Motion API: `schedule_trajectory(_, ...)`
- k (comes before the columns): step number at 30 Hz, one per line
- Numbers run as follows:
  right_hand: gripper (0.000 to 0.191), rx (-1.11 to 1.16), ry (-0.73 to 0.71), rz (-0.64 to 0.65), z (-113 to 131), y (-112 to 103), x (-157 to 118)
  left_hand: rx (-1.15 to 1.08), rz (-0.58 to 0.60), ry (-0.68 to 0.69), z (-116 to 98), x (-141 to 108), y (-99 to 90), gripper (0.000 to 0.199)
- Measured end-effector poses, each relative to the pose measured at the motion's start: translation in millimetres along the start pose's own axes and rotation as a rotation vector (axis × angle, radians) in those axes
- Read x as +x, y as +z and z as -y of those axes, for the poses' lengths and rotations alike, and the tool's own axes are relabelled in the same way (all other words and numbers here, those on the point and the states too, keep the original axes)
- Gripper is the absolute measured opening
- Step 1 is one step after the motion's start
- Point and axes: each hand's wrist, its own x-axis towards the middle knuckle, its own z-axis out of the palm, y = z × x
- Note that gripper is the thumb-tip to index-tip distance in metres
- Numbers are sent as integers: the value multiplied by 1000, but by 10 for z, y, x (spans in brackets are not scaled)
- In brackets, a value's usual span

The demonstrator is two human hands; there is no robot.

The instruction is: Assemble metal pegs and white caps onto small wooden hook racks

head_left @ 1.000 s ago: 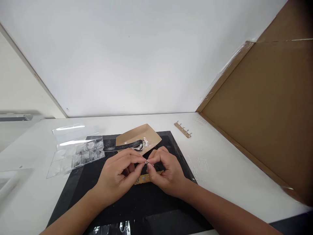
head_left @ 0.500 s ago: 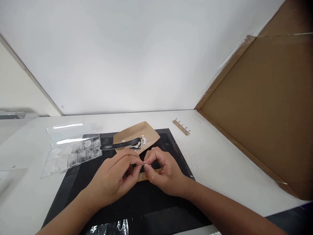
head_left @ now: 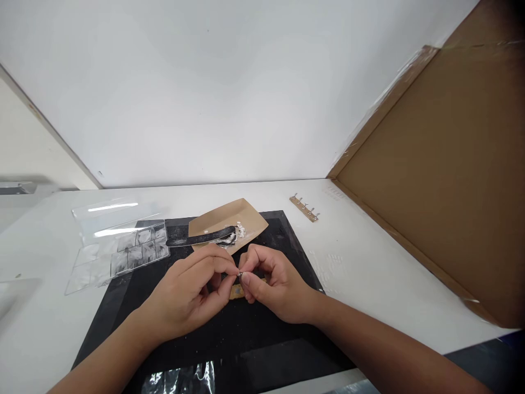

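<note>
My left hand (head_left: 194,295) and my right hand (head_left: 276,284) meet fingertip to fingertip over the black mat (head_left: 229,345). Between their pinched fingers is a tiny, metallic-looking piece (head_left: 240,274), mostly covered and too small to name. Beneath the fingers lies a yellowish strip (head_left: 237,291), partly hidden by my right hand. Just beyond the hands, a black nail file (head_left: 200,238) rests with one end in a brown cardboard tray (head_left: 250,210), beside white scraps and dust.
To the left, a clear compartment box (head_left: 139,254) with its lid raised holds what look like clear nail tips. A wooden strip with several metal clips (head_left: 304,208) lies at the back right. Small clear pieces (head_left: 334,262) dot the white table. A cardboard panel (head_left: 435,180) borders the right side.
The view has shifted slightly. Both hands keep their pinch at nearly the same place, with small finger movements around the tiny piece.
</note>
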Motion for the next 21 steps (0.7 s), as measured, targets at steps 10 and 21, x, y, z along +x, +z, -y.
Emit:
schedule_trajectory(10,30,107,53,36,10,-3,10,62,-35,1,1,-21,40,15)
schedule_trajectory(21,27,204,108,59,-23,-11,7,-54,-62,-62,-69,17,34,15)
